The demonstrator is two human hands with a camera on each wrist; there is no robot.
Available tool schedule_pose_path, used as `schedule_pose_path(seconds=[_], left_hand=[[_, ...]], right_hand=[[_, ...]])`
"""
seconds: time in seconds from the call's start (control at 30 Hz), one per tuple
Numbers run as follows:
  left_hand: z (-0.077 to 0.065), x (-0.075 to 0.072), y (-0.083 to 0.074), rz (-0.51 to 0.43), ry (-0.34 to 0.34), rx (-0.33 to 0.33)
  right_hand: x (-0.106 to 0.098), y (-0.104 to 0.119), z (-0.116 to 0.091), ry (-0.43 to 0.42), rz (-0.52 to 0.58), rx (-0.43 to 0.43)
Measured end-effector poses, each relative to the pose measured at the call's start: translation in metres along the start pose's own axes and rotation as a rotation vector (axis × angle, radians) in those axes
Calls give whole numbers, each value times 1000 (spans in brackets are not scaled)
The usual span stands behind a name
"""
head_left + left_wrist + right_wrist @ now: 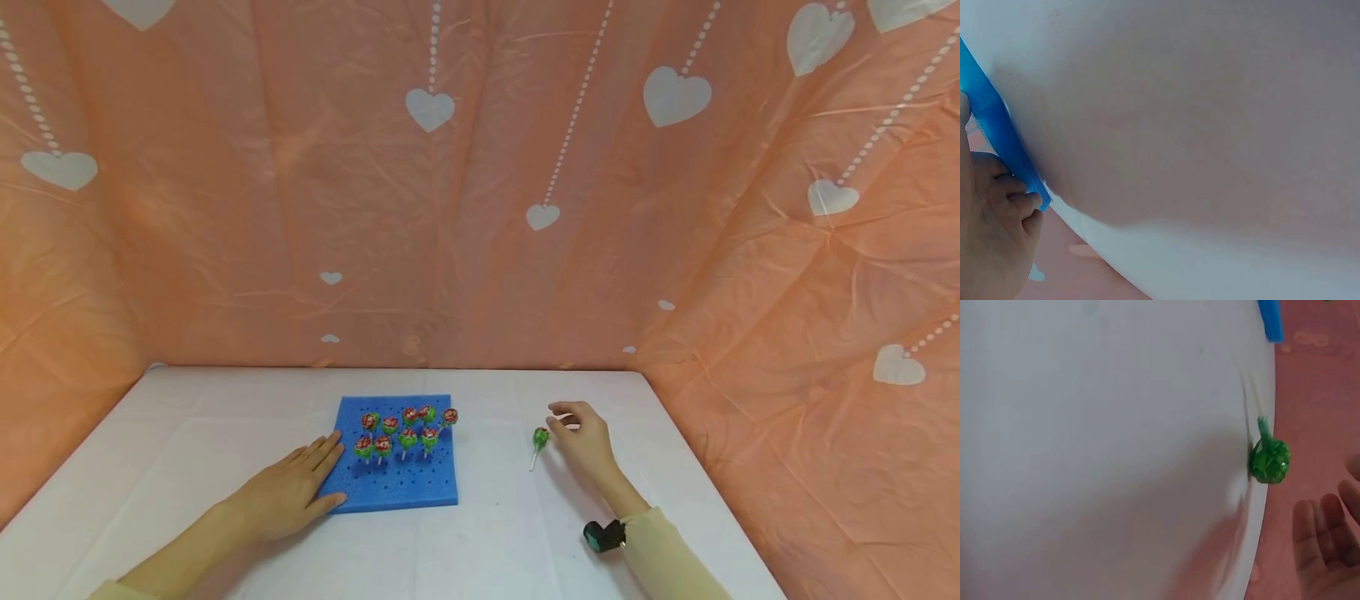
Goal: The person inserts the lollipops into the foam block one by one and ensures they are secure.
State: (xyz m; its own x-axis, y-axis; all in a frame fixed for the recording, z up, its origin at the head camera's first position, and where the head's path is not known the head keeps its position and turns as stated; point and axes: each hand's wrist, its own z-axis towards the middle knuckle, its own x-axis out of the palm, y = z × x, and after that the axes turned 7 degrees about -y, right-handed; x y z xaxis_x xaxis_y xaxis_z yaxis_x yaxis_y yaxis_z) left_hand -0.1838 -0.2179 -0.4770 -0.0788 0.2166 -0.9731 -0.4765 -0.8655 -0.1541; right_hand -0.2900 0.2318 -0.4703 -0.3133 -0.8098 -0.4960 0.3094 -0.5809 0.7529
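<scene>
In the head view a blue foam board (397, 496) with small holes lies on the table, and several red-and-green wrapped lollipops (407, 438) stand in it by their sticks. My left hand (288, 492) rests at the board's left edge, fingers straight, thumb at the near corner. In the left wrist view its fingers touch the foam's blue edge (1007, 137). One loose lollipop (540, 437) lies on the table right of the board, its white stick toward me. Just beside its head hovers my right hand (585, 437), fingers loosely bent and apart from the candy (1270, 461).
A white cloth covers the table (495, 550). Orange curtains (480, 250) with white hearts rise behind it and at both sides. A small black device (603, 536) is strapped at the right wrist, near a pale sleeve (667, 550).
</scene>
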Motion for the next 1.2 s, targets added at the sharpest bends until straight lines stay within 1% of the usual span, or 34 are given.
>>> schedule_pose_path(seconds=[0.2, 0.37, 0.5, 0.77, 0.97, 1.2], left_hand=[[-1, 0, -1, 0, -8, 4], [-2, 0, -1, 3, -18, 5], [-1, 0, -1, -2, -17, 4], [-1, -1, -3, -16, -4, -8], [-1, -1, -3, -12, -1, -10], [-1, 0, -2, -16, 6, -16]], right_hand=[[-2, -3, 3, 109, -113, 21], [-1, -6, 4, 176, -153, 15], [1, -7, 5, 194, -175, -9], [4, -8, 6, 231, -231, -24], [4, -7, 8, 251, -243, -51], [5, -7, 7, 267, -248, -61]])
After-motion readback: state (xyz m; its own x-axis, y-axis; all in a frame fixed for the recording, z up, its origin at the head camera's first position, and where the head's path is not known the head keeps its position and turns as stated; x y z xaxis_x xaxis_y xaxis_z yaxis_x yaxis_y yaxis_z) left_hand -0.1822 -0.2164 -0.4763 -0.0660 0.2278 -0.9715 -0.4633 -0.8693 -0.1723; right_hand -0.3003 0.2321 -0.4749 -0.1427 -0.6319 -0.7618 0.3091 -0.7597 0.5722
